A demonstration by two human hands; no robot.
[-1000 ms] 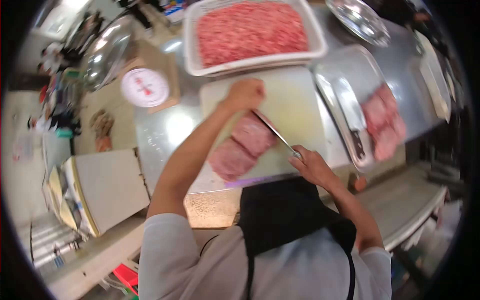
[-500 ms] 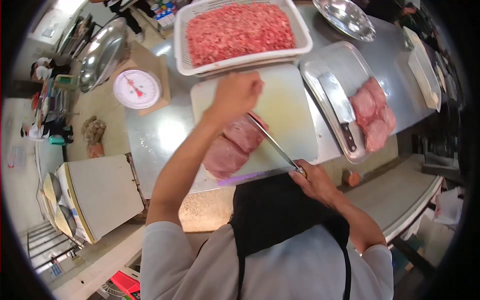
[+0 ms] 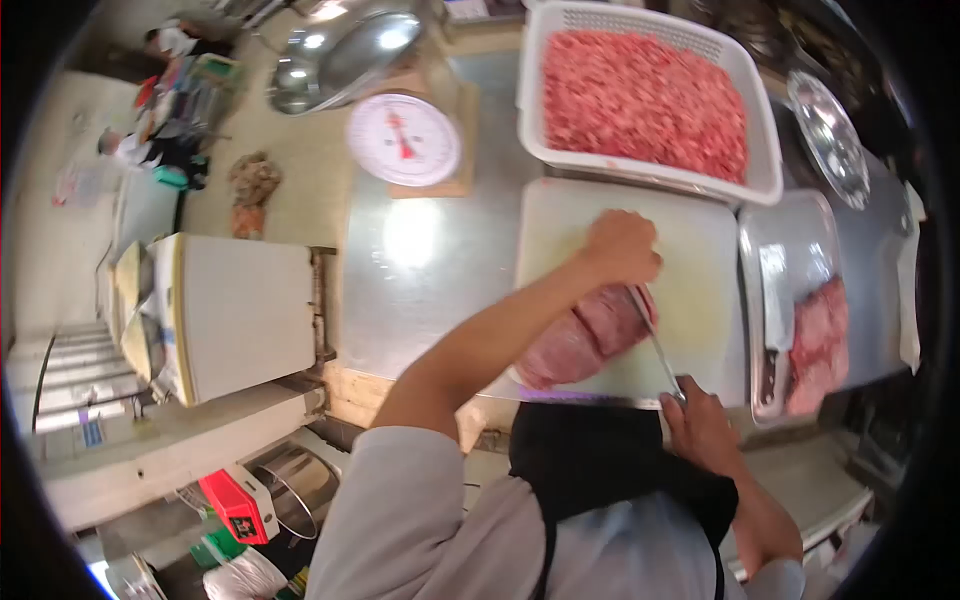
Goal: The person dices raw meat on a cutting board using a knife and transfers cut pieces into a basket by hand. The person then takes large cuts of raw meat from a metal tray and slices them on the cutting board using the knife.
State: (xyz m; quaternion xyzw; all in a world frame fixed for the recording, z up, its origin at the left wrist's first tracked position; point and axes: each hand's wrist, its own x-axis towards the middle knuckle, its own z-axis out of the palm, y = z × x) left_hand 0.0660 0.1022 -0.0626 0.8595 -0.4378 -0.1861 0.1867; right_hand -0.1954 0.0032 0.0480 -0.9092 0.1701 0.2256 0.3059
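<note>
A large piece of raw meat (image 3: 580, 340) lies on the near left part of a white cutting board (image 3: 695, 265). My right hand (image 3: 703, 432) is wrapped round the handle of a long, narrow knife (image 3: 657, 343). Its blade slants away from me along the right side of the meat, with the tip close to my left hand (image 3: 622, 247). That hand is curled closed at the meat's far end; its fingers hide whatever they hold.
Beyond the board stands a white basket (image 3: 775, 165) of ground meat (image 3: 645, 105). At right, a metal tray (image 3: 795, 210) bears a cleaver (image 3: 776, 300) and more raw meat (image 3: 820, 345). A dial scale (image 3: 404, 140) stands back left, a metal bowl (image 3: 832, 140) back right.
The view has turned, so the board, basket and tray appear farther right. Both hands stay beside the meat, my right still on the knife, my left still closed at the far end.
</note>
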